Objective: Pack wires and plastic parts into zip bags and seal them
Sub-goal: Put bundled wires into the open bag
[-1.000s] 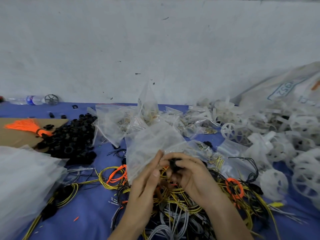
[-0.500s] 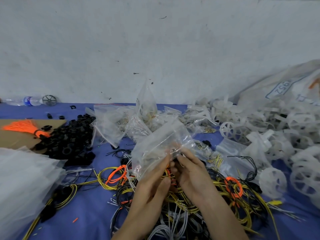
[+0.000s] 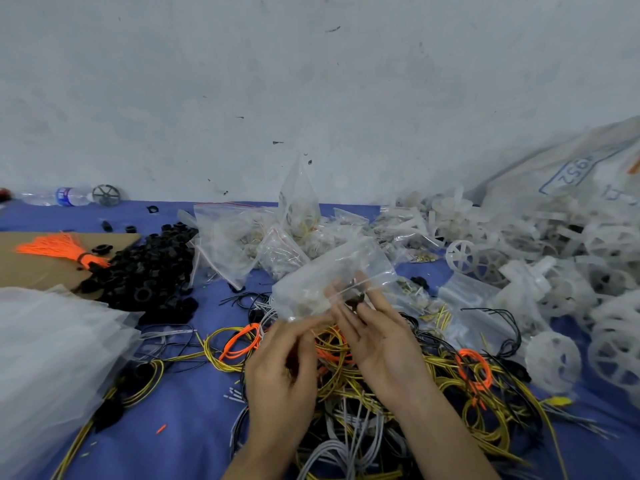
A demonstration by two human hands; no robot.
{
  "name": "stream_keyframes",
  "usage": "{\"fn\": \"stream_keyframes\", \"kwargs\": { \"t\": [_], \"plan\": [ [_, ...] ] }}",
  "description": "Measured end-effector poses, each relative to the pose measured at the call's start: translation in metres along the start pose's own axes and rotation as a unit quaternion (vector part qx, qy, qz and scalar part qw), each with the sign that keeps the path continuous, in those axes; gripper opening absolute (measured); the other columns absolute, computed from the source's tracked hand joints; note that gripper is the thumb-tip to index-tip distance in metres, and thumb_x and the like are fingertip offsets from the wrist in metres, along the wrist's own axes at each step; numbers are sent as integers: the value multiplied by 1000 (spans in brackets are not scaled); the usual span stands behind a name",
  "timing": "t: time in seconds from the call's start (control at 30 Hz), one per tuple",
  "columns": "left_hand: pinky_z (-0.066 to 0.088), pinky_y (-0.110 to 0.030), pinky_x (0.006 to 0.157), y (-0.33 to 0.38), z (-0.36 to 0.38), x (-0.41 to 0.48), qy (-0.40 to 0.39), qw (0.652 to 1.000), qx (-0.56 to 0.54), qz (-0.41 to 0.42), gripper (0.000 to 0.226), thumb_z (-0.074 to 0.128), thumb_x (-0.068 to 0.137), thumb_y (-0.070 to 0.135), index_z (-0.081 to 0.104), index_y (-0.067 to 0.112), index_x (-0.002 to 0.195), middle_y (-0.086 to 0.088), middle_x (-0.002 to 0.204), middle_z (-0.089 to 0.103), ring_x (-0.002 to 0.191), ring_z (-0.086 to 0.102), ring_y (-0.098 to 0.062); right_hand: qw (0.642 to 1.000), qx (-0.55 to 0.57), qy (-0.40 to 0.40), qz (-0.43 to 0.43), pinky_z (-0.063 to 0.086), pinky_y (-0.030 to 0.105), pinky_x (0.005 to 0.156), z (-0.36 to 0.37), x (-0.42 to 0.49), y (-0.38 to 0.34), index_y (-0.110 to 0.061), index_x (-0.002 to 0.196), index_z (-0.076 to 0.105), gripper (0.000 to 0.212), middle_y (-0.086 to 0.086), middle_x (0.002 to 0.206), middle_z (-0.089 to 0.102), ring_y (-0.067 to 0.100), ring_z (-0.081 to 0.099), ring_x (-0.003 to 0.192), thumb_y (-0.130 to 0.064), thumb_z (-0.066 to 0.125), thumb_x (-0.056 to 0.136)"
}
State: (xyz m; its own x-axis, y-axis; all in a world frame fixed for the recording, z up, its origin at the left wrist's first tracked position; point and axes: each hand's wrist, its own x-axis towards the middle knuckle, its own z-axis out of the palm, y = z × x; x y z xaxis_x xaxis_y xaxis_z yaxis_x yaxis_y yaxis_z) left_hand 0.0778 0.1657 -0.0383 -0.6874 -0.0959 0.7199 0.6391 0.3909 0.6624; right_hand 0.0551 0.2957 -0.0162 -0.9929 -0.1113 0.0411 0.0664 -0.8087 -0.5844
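Note:
A clear zip bag [image 3: 332, 275] is held up above a tangle of yellow, black, grey and orange wires [image 3: 446, 379]. My left hand [image 3: 284, 372] pinches the bag's lower near edge between thumb and fingertips. My right hand [image 3: 377, 337] is palm up at the bag's mouth. Its thumb and fingertips pinch a small black plastic part [image 3: 356, 301] right at the opening. Whether the part is inside the bag is unclear.
A heap of black plastic rings [image 3: 145, 268] lies left of centre, beside an orange tassel [image 3: 59, 249] on cardboard. Filled zip bags [image 3: 277, 237] stand behind. White plastic wheels [image 3: 554, 271] pile up on the right. Empty bags [image 3: 52, 358] are stacked at the left; a water bottle [image 3: 59, 195] lies far left.
The bag has been lifted and turned towards the right. My right hand has brought the black part from above the wires up to the bag's mouth. My left hand slid to the lower edge.

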Motion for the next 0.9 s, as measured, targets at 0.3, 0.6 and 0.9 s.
{"fn": "stream_keyframes", "kwargs": {
  "t": [0.3,0.6,0.9],
  "plan": [
    [37,-30,92,-27,-2,6,-62,973,206,84,45,59,84,32,48,35,127,11,113,60,109,51,-9,999,-19,2,28,57,31,81,-3,0,0,-2,122,54,42,25,116,64,31,64,109,13,29,91],
    [43,-26,76,-17,0,3,-29,987,139,74,14,53,88,26,64,25,97,14,93,60,84,57,-9,994,-105,11,15,56,24,72,6,-5,7,-6,99,72,27,18,105,70,26,69,98,4,50,88],
    [38,-9,71,-2,1,-2,27,989,42,137,14,47,87,16,53,27,94,15,96,45,87,46,5,712,-698,-16,-79,43,20,60,9,-11,28,-17,78,60,22,-7,68,54,7,50,66,-2,49,89]
  ]
}}
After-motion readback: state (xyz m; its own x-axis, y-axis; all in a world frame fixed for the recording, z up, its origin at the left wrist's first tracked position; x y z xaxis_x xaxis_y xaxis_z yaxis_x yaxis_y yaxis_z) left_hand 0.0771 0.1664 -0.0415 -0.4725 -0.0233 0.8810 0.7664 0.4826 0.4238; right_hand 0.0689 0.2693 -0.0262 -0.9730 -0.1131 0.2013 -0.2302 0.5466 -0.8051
